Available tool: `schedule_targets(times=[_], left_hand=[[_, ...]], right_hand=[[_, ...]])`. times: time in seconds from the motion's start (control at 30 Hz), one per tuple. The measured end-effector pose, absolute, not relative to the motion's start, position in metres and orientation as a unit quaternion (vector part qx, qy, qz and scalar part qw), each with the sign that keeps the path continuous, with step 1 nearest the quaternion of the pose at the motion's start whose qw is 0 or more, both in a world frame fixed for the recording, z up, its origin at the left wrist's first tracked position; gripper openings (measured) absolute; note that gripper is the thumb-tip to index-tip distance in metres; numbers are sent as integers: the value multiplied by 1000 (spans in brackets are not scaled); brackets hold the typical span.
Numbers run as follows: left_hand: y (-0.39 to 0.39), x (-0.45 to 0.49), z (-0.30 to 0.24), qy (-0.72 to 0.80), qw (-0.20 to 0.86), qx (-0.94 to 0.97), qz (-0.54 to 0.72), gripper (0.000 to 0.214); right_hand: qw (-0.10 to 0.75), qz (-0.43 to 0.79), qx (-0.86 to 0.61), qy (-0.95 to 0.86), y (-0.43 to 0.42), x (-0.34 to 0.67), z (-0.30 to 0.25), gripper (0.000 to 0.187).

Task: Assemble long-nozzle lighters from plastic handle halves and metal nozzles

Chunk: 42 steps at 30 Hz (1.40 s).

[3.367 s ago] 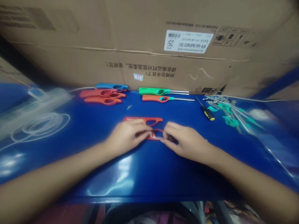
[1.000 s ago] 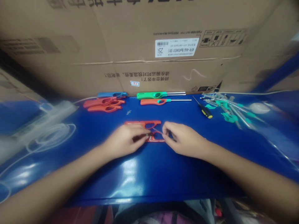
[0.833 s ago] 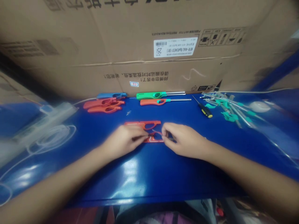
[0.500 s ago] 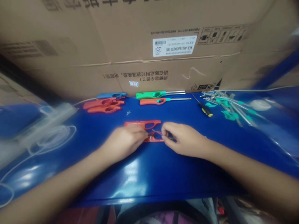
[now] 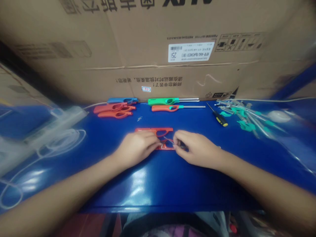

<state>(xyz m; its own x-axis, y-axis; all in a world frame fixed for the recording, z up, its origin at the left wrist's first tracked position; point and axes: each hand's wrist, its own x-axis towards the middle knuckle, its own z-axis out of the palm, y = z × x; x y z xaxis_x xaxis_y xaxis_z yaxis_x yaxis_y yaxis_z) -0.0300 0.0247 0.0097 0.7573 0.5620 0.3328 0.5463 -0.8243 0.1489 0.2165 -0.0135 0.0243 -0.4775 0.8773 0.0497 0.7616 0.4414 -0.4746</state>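
Note:
Two red lighter shell halves lie on the blue table in front of me, an upper shell half (image 5: pixel 165 130) and a lower shell half (image 5: pixel 167 147). My left hand (image 5: pixel 138 146) covers their left part, thumb and fingers pinched over the lower half; whatever small part they hold is hidden. At the right end of the lower half, my right hand (image 5: pixel 195 146) is closed, its fingertips on a thin wire (image 5: pixel 168 139) that runs over the shell. A dark rod-like piece shows partly beneath the right palm.
Behind lie several orange and red lighter bodies (image 5: pixel 115 114), a blue one (image 5: pixel 120 100), a green lighter (image 5: pixel 161 101) and an orange lighter (image 5: pixel 161 108). A screwdriver (image 5: pixel 219 118) and metal tubes with teal parts (image 5: pixel 247 115) are right. A power strip (image 5: pixel 66 121) stands left; a cardboard box (image 5: pixel 138 39) walls the back.
The whole view has shifted slightly, so things appear a little farther right. Both hands stay at the lower shell half, still closed, with only slight finger movement.

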Motion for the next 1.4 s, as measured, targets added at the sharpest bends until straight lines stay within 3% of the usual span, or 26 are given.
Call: schedule_targets(times=[1.4], left_hand=[[30, -34, 7, 251, -14, 947, 200, 24]], right_hand=[[136, 200, -483, -842, -13, 217, 27, 4]])
